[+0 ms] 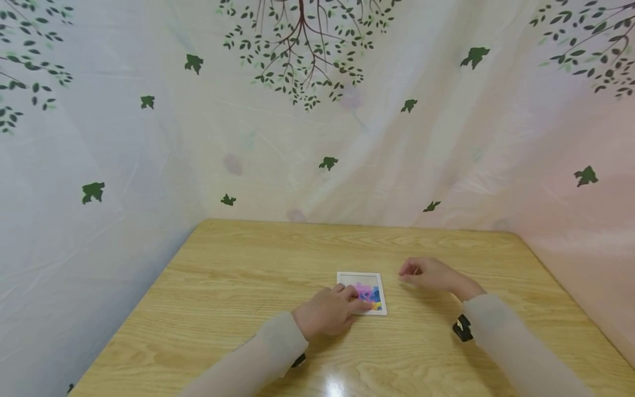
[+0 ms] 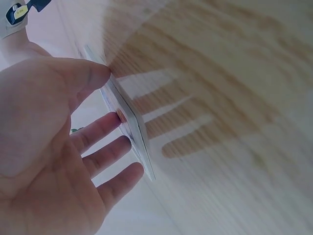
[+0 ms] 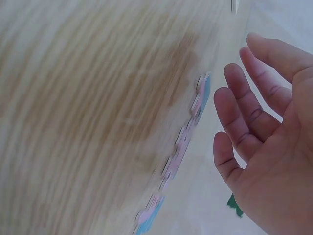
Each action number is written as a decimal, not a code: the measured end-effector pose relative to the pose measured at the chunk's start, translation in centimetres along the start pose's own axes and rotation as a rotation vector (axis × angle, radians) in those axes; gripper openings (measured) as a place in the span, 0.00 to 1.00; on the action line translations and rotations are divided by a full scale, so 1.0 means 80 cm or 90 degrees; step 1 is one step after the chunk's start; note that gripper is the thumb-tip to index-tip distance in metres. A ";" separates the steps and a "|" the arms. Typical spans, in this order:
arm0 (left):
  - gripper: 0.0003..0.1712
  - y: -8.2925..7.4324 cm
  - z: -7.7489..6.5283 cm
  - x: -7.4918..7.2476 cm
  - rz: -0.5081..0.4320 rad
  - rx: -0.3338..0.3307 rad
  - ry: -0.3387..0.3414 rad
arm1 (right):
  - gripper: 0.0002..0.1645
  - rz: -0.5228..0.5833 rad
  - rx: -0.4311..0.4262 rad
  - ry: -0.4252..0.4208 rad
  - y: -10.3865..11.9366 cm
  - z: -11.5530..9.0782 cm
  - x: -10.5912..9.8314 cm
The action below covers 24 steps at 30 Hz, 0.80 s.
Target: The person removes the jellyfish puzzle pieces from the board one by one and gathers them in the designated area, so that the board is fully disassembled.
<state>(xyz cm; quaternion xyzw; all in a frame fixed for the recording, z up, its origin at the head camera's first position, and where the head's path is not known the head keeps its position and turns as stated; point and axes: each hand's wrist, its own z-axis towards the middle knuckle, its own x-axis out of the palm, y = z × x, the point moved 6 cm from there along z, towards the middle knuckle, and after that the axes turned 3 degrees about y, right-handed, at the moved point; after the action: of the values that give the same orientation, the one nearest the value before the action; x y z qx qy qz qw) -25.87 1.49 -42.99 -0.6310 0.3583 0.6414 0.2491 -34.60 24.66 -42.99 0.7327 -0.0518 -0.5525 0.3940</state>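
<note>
One square, white-rimmed puzzle tray (image 1: 383, 298) lies on one light-brown, wood-grained desk (image 1: 268, 253), at 5 o'clock from the centre of the head view. Multicoloured jigsaw pieces (image 1: 375, 295) in pink, blue and yellow show inside it from its centre towards 5 o'clock; a bare grey strip lies at 12. Their number cannot be told.

Two bare hands are in view. The left hand (image 1: 327, 311) comes in from the tray's 8 o'clock and rests on it; in its wrist view one thumb and three fingers show, the fingers spread, with the thumb at the rim.

The right hand (image 1: 430, 274) hangs between the tray's 2 and 3 o'clock, apart from it, its four fingers loosely bent, slightly parted, with nothing visible in them. Near it, the right wrist view shows one pink-and-blue jigsaw strip (image 3: 183, 143) on the desk, too edge-on for counting pieces.

Two pale long sleeves (image 1: 270, 344) cover the arms. Three leafy branch prints mark the pale cloth backdrop (image 1: 278, 138) at 10, 12 and 2 o'clock.
</note>
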 end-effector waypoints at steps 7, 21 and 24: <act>0.25 -0.001 0.000 -0.001 -0.005 -0.008 0.009 | 0.09 0.004 -0.042 0.016 0.022 0.005 0.013; 0.28 0.001 0.002 0.005 -0.027 -0.008 0.038 | 0.14 0.009 -0.063 0.045 0.041 0.015 0.038; 0.27 0.002 0.003 0.006 -0.039 -0.003 0.037 | 0.16 0.005 -0.052 0.051 0.043 0.017 0.042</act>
<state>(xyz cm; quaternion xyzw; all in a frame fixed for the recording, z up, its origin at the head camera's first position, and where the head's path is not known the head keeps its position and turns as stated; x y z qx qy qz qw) -26.17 1.49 -43.44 -0.6606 0.3442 0.6159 0.2566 -33.20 19.88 -43.51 0.7373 -0.0168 -0.5230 0.4274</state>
